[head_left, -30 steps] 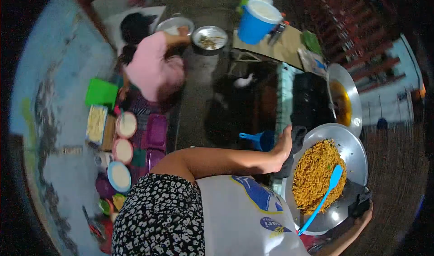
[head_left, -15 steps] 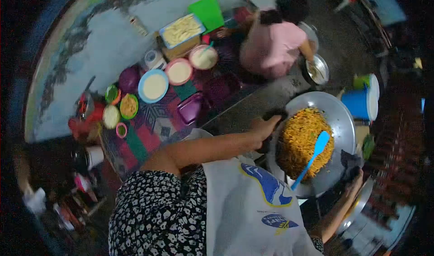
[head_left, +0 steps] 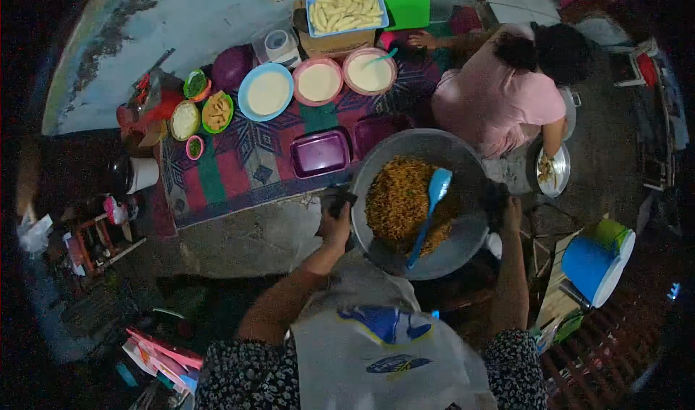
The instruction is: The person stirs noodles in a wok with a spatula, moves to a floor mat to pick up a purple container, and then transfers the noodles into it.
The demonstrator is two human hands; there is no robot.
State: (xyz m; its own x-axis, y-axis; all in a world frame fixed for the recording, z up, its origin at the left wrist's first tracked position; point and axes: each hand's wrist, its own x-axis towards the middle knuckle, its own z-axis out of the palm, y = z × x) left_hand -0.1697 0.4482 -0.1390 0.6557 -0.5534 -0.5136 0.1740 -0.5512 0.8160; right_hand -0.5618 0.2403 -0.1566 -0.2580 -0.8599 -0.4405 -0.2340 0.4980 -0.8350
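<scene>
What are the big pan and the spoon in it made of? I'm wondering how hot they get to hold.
The wok looks like bare metal, probably aluminium: dull grey sheen, thin rim. The spoon looks like plastic: uniform matte light blue. Both hands grip the rim through dark cloths.

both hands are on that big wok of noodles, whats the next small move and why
Probably lower the large round metal wok of yellow noodles onto the bare floor beside the patterned mat. Left hand and right hand each grip a rim through dark cloth, and the blue plastic spatula lies loose inside, so keep it level.
</scene>
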